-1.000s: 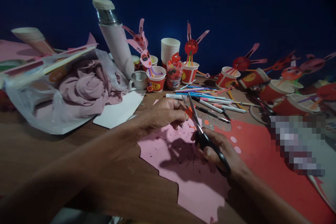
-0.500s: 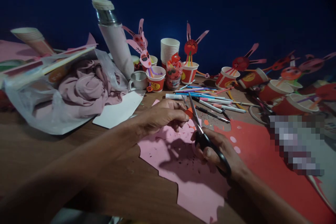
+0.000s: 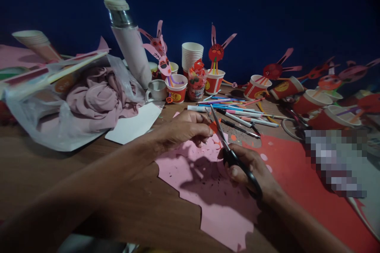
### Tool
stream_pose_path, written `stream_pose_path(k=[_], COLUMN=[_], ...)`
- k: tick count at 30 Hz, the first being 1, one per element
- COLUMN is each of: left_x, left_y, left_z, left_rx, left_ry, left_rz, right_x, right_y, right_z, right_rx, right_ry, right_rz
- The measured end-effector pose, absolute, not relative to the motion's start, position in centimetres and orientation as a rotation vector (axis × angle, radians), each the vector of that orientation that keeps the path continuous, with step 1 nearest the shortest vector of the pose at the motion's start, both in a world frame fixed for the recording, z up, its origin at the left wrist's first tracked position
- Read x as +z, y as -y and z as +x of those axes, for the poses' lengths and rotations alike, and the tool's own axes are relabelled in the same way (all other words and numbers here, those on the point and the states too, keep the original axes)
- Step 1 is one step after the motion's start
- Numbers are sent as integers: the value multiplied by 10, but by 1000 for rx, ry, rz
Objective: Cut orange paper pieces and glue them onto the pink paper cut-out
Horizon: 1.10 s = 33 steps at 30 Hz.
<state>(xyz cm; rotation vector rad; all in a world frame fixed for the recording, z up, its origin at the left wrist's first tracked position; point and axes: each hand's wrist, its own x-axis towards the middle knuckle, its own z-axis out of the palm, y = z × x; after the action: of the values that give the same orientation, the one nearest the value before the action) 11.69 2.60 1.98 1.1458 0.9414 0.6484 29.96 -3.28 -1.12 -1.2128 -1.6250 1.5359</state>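
My left hand [image 3: 181, 128] pinches a small orange-red paper piece [image 3: 213, 127] just above a pink paper sheet [image 3: 216, 193] on the wooden table. My right hand [image 3: 252, 170] grips black-handled scissors [image 3: 228, 146], its fingers through the loops. The scissor blades point up and away, with the paper piece between them. A red paper sheet [image 3: 299, 178] with several round holes lies under and right of my right hand.
Pens and markers [image 3: 237, 112] lie scattered beyond my hands. Red paper cups with paper rabbit figures [image 3: 215, 75] stand along the back and right, beside a stack of white cups [image 3: 192, 57]. A flask [image 3: 129, 43], a metal mug [image 3: 156, 90], white paper [image 3: 133, 124] and a plastic bag with cloth [image 3: 83, 99] sit left.
The scissor blades have tilted slightly left and closed a little on the paper piece. My hands stay in nearly the same place.
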Motion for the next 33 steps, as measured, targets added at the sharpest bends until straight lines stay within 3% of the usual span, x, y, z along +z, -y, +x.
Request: stream_pose_path(k=[33], left_x=[17], left_y=[-25], left_z=[119], left_rx=[796], left_ry=[-998], left_rz=[1096], right_x=[-18], right_y=[31], right_z=[302], right_rx=[1489], right_ry=[1691], right_rz=[-1133])
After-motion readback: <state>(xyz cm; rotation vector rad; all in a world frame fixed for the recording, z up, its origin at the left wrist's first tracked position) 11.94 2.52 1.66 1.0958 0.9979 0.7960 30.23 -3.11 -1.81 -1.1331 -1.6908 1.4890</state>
